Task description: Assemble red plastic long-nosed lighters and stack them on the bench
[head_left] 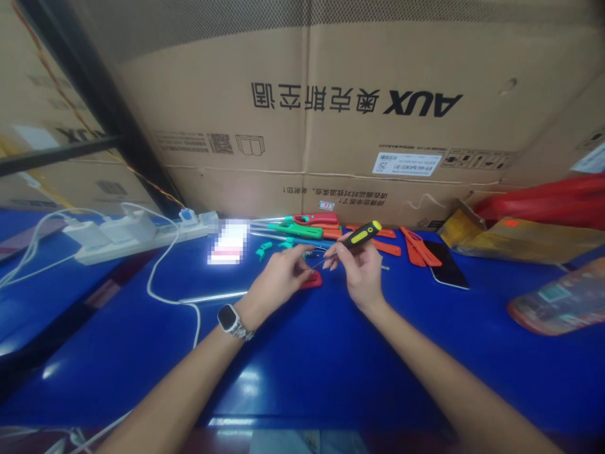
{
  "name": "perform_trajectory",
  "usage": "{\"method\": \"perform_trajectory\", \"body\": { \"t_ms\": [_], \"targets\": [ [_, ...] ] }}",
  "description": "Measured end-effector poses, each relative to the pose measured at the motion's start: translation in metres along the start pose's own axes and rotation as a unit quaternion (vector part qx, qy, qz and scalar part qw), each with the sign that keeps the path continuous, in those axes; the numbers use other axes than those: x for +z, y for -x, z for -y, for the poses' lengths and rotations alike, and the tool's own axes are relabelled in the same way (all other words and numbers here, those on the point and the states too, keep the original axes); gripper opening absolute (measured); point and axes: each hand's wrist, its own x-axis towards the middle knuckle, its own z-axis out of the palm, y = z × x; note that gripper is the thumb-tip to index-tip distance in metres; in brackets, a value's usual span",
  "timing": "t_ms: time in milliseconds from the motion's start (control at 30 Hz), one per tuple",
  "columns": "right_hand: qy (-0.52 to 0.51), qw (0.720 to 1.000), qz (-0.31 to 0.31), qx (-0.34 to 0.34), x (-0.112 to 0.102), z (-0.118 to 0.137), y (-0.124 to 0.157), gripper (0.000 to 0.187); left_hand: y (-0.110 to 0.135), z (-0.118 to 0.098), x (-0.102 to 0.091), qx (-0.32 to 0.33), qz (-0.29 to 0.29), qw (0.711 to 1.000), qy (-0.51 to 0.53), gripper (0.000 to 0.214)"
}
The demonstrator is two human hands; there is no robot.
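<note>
My right hand [362, 271] is closed around a black and yellow screwdriver [363, 234], its thin shaft slanting down to the left. Its tip meets the fingers of my left hand [281, 274], so the exact contact point is hidden. Those left fingers are pinched on a red long-necked lighter [312, 280], whose metal tube [212, 297] pokes out leftward under the hand, low over the table. Just behind lie a green lighter [302, 231] and another red lighter [314, 219]. Small teal plastic pieces [263, 250] rest beside my left hand.
Orange casing halves [416, 246] and a dark phone [449, 268] lie to the right, near a plastic jar [558, 302]. A white power strip [151, 236] with trailing cables and a lit screen [229, 241] are left. A large cardboard box [227, 69] walls off the back.
</note>
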Motion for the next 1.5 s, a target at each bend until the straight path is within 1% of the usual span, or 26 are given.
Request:
{"method": "perform_trajectory", "body": {
  "t_ms": [233,400,600,833,1067,1300,1433,1500],
  "targets": [
    [0.002,1.0,0.014,-0.001,0.0007,-0.0022,0.0007,0.021,0.0005,0.0006,0.0022,-0.004,0.007,1.0,0.009,0.042],
    [0.019,1.0,0.009,0.007,0.0003,-0.004,0.0016,0.021,0.0001,0.0031,0.0054,-0.008,0.007,1.0,0.023,0.04],
    [0.02,1.0,0.0,-0.009,0.0006,-0.0012,0.0007,0.021,0.0001,0.0028,0.0028,-0.008,0.002,1.0,0.009,0.038],
    [0.023,1.0,-0.004,-0.003,0.0005,-0.0012,0.0008,0.021,0.0011,0.0042,0.0058,-0.001,0.004,1.0,0.01,0.038],
    [0.019,1.0,-0.006,0.002,0.0004,0.0005,-0.0001,0.023,0.0013,0.0034,0.0047,0.011,0.009,1.0,0.006,0.037],
    [0.024,1.0,0.0,0.005,0.0017,0.002,0.0004,0.025,0.0015,0.004,0.0059,0.012,0.01,1.0,0.004,0.035],
    [0.016,1.0,0.0,-0.004,0.0012,0.0011,0.0008,0.023,0.0018,0.004,0.0054,0.007,0.012,1.0,-0.004,0.034],
    [0.015,1.0,0.008,0.004,0.0005,-0.0005,0.0013,0.023,0.0018,0.0037,0.0048,0.006,0.015,1.0,-0.007,0.033]
  ]
}}
